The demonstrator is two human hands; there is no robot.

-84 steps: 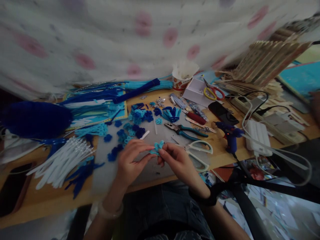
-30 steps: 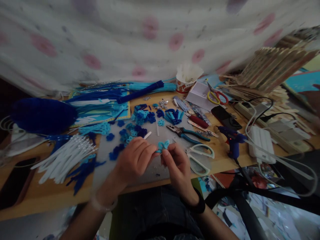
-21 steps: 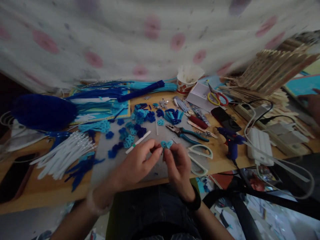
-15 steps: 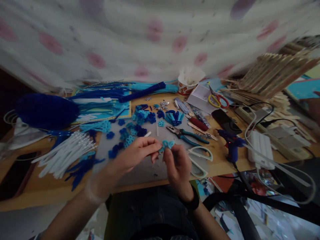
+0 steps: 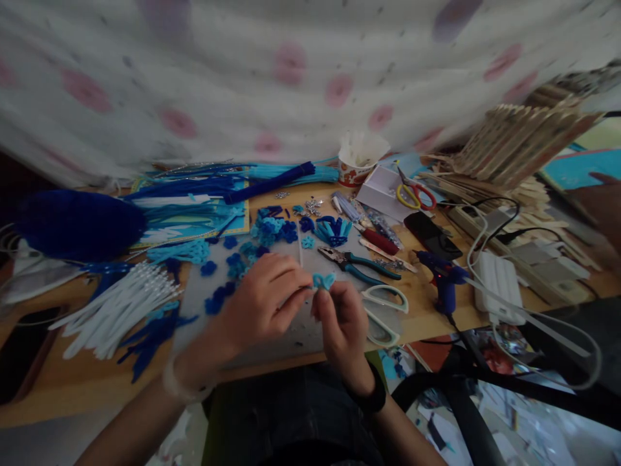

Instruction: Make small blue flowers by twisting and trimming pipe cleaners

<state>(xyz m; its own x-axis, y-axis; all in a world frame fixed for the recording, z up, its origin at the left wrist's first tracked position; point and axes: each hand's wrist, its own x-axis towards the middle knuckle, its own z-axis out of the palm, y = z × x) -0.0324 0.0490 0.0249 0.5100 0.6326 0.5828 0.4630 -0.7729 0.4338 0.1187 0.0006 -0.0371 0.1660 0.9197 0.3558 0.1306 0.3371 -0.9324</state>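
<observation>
Between my two hands is a small light-blue pipe-cleaner piece [image 5: 323, 281], bent into loops. My right hand [image 5: 345, 317] grips it from below between thumb and fingers. The fingertips of my left hand [image 5: 269, 294] are pinched at its left side; the exact contact there is hard to make out. Blue and light-blue pipe-cleaner flowers [image 5: 269, 230] lie on the grey mat [image 5: 286, 333] behind my left hand. Just beyond my right hand are teal-handled pliers [image 5: 363, 264] and the pale handles of scissors [image 5: 388, 301].
White pipe-cleaner stems [image 5: 116, 310] and a dark blue fluffy ball [image 5: 80, 223] are at the left. To the right stand a blue glue gun [image 5: 444, 278], a phone [image 5: 433, 234] and a white adapter [image 5: 497, 285] with cables. Another person's hand [image 5: 599, 197] shows at the far right edge.
My left hand has turned so its back faces up more, fingers still at the light-blue piece. The view has shifted slightly. The other person's hand reaches further into view.
</observation>
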